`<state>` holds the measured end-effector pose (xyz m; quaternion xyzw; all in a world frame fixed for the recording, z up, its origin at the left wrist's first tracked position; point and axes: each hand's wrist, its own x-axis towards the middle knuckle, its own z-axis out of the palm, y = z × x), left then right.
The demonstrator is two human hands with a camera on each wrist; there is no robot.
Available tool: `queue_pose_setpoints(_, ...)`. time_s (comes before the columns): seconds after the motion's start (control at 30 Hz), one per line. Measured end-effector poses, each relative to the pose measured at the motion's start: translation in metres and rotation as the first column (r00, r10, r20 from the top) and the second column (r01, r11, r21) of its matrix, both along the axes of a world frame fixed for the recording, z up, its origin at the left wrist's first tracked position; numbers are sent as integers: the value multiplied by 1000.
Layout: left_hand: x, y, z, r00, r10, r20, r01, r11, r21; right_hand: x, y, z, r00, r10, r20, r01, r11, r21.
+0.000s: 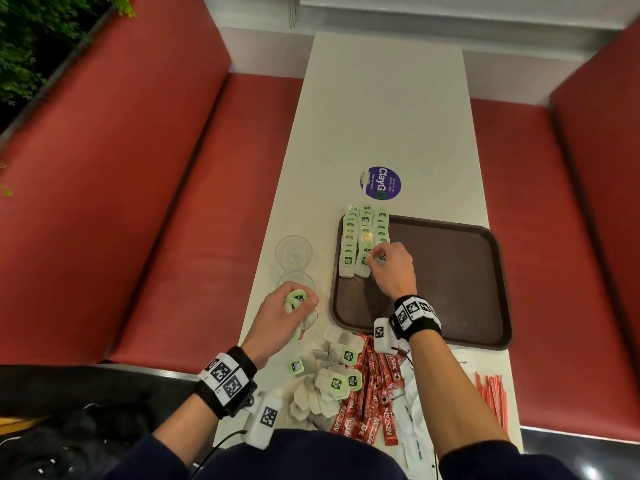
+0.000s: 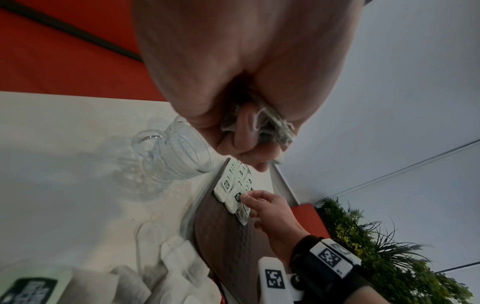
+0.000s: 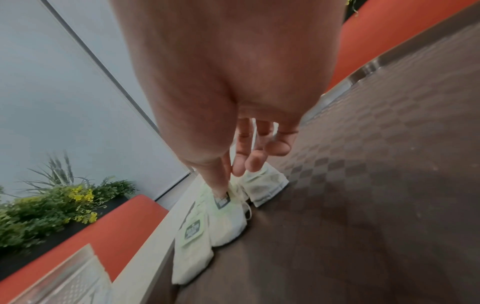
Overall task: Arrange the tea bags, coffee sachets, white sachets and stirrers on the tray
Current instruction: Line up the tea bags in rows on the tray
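Three rows of tea bags (image 1: pixel 364 237) lay along the left edge of the brown tray (image 1: pixel 460 271), where the right hand (image 1: pixel 391 268) pinched the near bag of the third row. Left of the tray, the left hand (image 1: pixel 287 317) clutched a bunch of tea bags (image 1: pixel 297 301) beside two glass cups (image 1: pixel 293 252); loose bags, red coffee sachets (image 1: pixel 375 386), white sachets (image 1: pixel 414 410) and stirrers (image 1: pixel 493 393) lay nearer.
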<state>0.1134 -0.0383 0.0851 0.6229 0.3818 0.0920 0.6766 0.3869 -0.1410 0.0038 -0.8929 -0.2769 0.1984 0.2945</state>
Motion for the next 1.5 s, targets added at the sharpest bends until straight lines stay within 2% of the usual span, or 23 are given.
queue_pose_setpoints(0.2,0,0,4,1000,8,6,-8,1000,-23,-9,-3,-8,995,-95,39,91,993,77)
queue_pose_setpoints(0.43,-1,0,3,1000,1,13,-1,1000,-25,-20,-11,-20,973,-64,221,76,996,-46)
queue_pose_setpoints(0.8,0,0,10,999,22,50,-17,996,-87,-22,-4,-19,964,-71,257,88,995,-56)
queue_pose_setpoints(0.93,2,0,14,998,17,57,-10,992,-125,-22,-6,-18,962,-115,248,127,991,-34)
queue_pose_setpoints(1.03,2,1,15,998,11,54,0,980,-199,-22,-5,-12,974,-126,190,130,991,-10)
queue_pose_setpoints(1.13,4,1,20,998,1,59,13,970,-244,-32,-2,18,995,-97,14,93,982,163)
queue_pose_setpoints(1.23,9,-2,25,997,-9,82,29,970,-241,-59,-6,72,969,90,-229,-22,958,285)
queue_pose_setpoints(1.33,14,-5,24,993,5,115,22,973,-232,-89,-17,112,882,277,-382,-150,932,329)
queue_pose_setpoints(1.4,16,-6,26,991,28,130,0,977,-214,-104,-26,126,861,294,-415,-133,918,374)
queue_pose_setpoints(1.5,19,-10,37,988,-28,154,50,988,-145,-111,-34,136,899,235,-371,-58,901,430)
